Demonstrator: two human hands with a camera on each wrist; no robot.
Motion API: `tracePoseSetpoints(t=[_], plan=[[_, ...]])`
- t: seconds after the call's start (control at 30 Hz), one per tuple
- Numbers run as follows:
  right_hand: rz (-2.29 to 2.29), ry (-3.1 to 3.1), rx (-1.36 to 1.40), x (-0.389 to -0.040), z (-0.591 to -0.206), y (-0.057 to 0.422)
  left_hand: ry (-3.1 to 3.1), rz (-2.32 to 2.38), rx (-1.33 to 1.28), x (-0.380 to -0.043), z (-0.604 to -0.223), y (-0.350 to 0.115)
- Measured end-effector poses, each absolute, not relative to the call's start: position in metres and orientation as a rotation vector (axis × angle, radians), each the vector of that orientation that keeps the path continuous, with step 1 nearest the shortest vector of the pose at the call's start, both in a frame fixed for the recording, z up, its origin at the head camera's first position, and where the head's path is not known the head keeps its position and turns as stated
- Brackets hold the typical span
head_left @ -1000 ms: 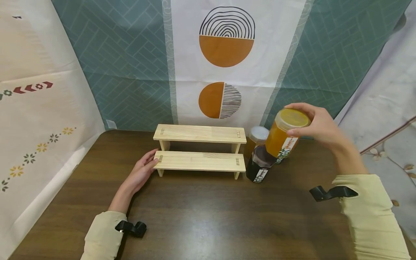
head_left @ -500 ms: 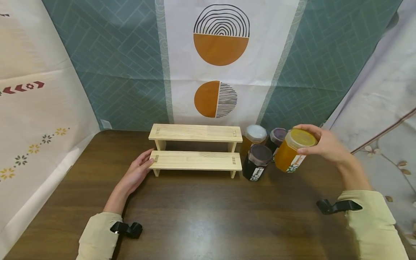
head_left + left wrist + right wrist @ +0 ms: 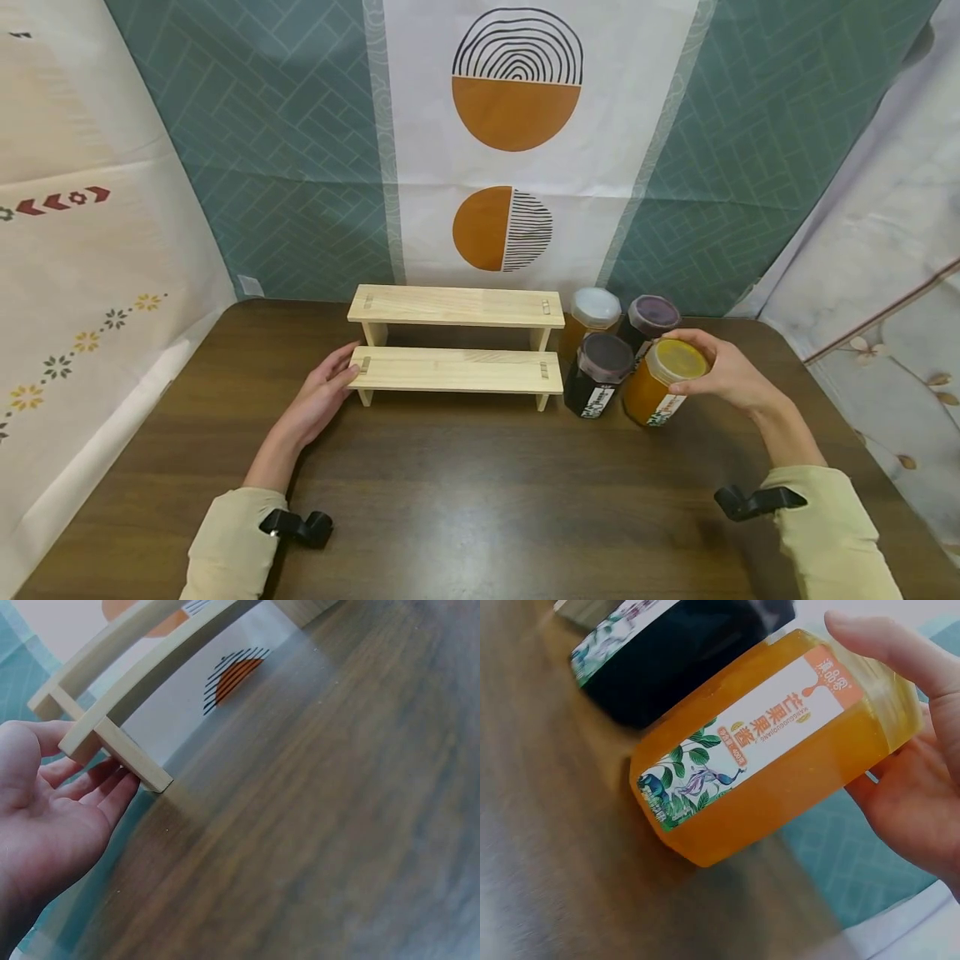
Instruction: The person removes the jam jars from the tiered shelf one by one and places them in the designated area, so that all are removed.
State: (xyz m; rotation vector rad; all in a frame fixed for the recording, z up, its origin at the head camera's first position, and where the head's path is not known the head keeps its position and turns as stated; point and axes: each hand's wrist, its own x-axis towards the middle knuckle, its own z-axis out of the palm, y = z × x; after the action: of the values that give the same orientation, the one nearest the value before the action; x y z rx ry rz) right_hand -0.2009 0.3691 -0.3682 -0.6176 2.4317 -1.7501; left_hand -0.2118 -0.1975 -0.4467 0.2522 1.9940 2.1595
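Note:
My right hand (image 3: pixel 731 379) holds a jar of orange jam (image 3: pixel 651 392) with a yellow lid, thumb and fingers on either side near the top. In the right wrist view the labelled orange jam jar (image 3: pixel 780 776) stands over the table, close beside a dark jam jar (image 3: pixel 682 656). At the left end of a two-tier wooden shelf (image 3: pixel 457 369), my left hand (image 3: pixel 318 400) grips the lower board. The left wrist view has the left thumb at the board's end and the other fingers behind the leg (image 3: pixel 131 754).
Right of the shelf stands the dark jam jar (image 3: pixel 598 375), with a white-lidded jar (image 3: pixel 595 310) and a purple-lidded jar (image 3: pixel 652 315) behind. Brown table (image 3: pixel 465 492) extends in front. A patterned cloth (image 3: pixel 315 167) hangs at the back.
My right hand has brought the orange jam jar down from above the other jars to the table beside the front dark one. The left hand keeps its place on the shelf.

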Motion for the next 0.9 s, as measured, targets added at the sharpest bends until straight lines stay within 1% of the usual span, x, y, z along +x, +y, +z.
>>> tracePoseSetpoints(t=[0.13, 0.27, 0.5, 0.67, 0.73, 0.9], plan=[[-1.783, 2.412, -0.598, -0.2, -0.377, 0.369, 1.99, 2.162, 0.25, -0.212, -0.446, -0.197], [-1.774, 2.418, -0.592, -0.199, -0.377, 0.371, 1.974, 2.174, 0.267, -0.214, -0.447, -0.196], [-1.567, 2.53, -0.591, -0.197, -0.368, 0.373, 2.002, 2.15, 0.273, -0.217, -0.448, -0.194], [-1.554, 2.585, -0.655, -0.192, -0.356, 0.371, 2.169, 2.055, 0.224, -0.214, -0.443, -0.193], [-1.499, 2.705, -0.611, -0.189, -0.349, 0.367, 2.307, 1.968, 0.191, -0.212, -0.438, -0.192], [-1.26, 3.032, -0.383, -0.178, -0.333, 0.345, 2.599, 1.752, 0.137, -0.199, -0.417, -0.188]])
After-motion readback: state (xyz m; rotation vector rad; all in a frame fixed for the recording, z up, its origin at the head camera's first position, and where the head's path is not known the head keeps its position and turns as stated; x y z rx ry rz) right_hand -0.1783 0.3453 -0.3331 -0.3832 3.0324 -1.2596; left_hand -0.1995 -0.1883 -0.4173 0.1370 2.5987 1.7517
